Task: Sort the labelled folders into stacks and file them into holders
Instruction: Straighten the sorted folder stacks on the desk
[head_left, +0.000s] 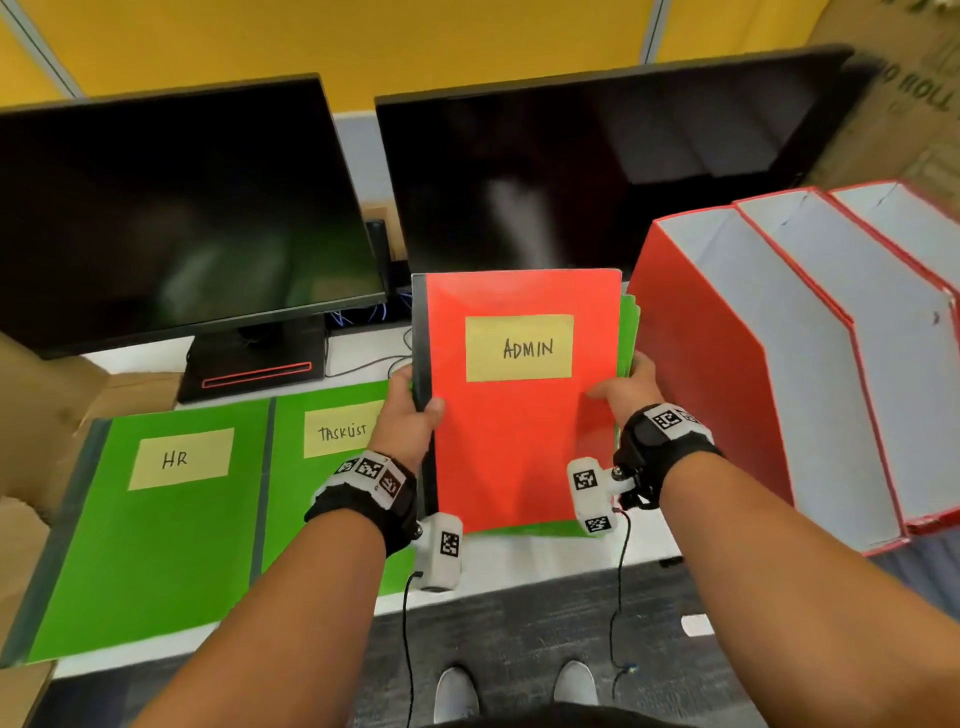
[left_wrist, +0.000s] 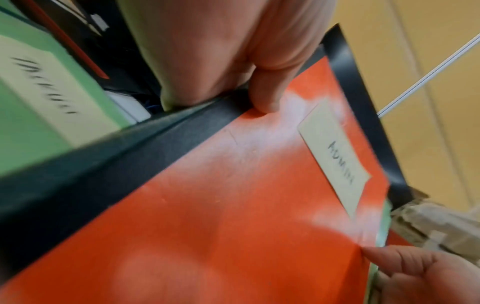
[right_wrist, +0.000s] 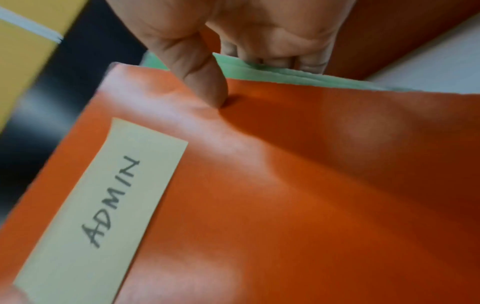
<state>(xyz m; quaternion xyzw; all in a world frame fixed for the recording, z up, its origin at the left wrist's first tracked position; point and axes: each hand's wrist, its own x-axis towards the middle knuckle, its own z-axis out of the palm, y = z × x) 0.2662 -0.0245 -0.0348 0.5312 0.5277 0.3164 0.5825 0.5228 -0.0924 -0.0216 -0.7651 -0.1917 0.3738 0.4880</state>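
Note:
Both hands hold a stack of folders upright above the desk. On top is a red folder with a yellow label reading ADMIN; green folders show behind its right edge. My left hand grips the dark spine, thumb on the cover. My right hand grips the right edge, thumb on the front, fingers behind. Two green folders lie flat on the desk at left, labelled HR and TASKLIST. Red file holders stand at right.
Two dark monitors stand at the back of the white desk. Cardboard boxes sit at the far left and far right. Cables run behind the monitor stand. The desk's front edge lies just below my wrists.

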